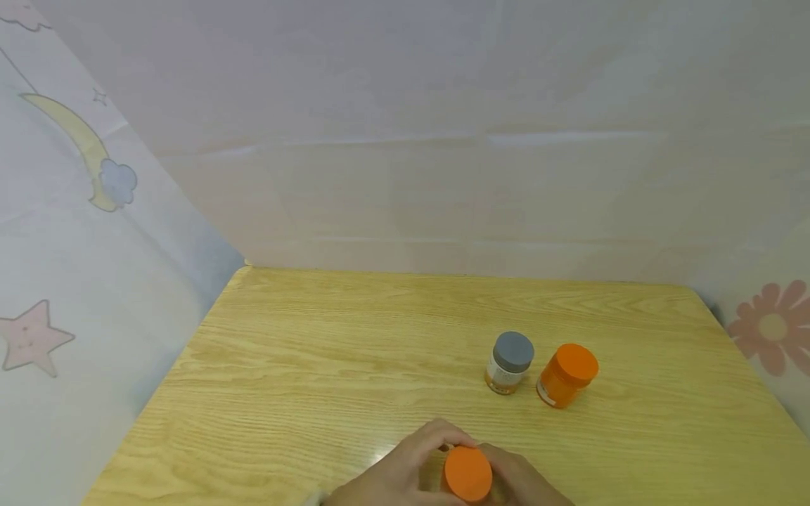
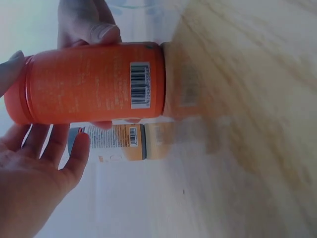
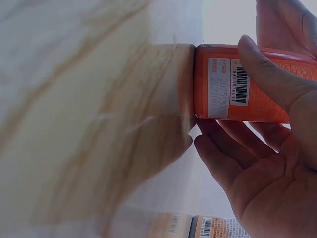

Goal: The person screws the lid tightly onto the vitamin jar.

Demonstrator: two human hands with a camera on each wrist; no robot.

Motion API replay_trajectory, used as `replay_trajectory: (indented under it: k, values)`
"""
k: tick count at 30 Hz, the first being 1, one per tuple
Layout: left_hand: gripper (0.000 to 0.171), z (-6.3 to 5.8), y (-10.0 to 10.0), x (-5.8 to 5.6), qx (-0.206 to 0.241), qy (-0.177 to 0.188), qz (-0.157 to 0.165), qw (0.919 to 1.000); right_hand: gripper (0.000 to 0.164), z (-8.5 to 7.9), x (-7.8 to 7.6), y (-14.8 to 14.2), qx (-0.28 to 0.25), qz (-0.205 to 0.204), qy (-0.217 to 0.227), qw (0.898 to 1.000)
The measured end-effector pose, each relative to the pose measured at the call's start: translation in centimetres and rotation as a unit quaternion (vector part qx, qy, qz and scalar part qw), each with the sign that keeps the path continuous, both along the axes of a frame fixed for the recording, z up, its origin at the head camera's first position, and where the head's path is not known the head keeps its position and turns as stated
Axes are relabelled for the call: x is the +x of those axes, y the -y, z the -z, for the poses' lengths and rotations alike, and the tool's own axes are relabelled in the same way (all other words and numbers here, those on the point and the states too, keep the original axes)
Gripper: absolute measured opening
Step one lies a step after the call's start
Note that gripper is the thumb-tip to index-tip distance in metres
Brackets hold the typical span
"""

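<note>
An orange jar (image 1: 468,474) with an orange lid stands upright on the table at the near edge of the head view. My left hand (image 2: 34,178) grips it around the lid, thumb on one side and fingers on the other. Lower down, my right hand (image 3: 277,148) holds the jar's body, its thumb lying across the side by the barcode. In the right wrist view, a white date label (image 3: 218,87) shows near the base. Both wrists are cut off by the lower edge of the head view.
Beyond the hands stand a grey-lidded jar (image 1: 509,362) with a white and orange label and, to its right, a second orange jar (image 1: 567,376). The wood-grain table (image 1: 285,365) meets a pale cloth backdrop (image 1: 380,197) behind and at both sides.
</note>
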State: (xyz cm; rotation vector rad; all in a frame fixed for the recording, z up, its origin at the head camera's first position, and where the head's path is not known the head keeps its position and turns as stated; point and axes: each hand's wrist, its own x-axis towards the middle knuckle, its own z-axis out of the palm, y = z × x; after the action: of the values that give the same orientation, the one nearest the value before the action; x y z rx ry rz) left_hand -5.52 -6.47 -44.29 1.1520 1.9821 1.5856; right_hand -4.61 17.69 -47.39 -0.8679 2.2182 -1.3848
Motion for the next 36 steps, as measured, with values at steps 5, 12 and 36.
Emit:
replay_trajectory:
  k: [5,12,36]
  values:
    - [0.055,-0.6,0.3,0.0,-0.009,0.042,0.031,0.9986,0.037,-0.3,0.2,0.1,-0.013,0.0,0.03,0.999]
    - [0.062,-0.1,0.1,0.0,-0.028,0.009,0.005,0.9996,0.042,0.1,-0.1,0.0,-0.007,-0.006,-0.006,1.0]
    - [0.057,-0.4,0.1,-0.3,-0.029,-0.007,0.01,0.9995,0.041,0.2,-0.1,0.1,-0.015,-0.005,-0.018,1.0]
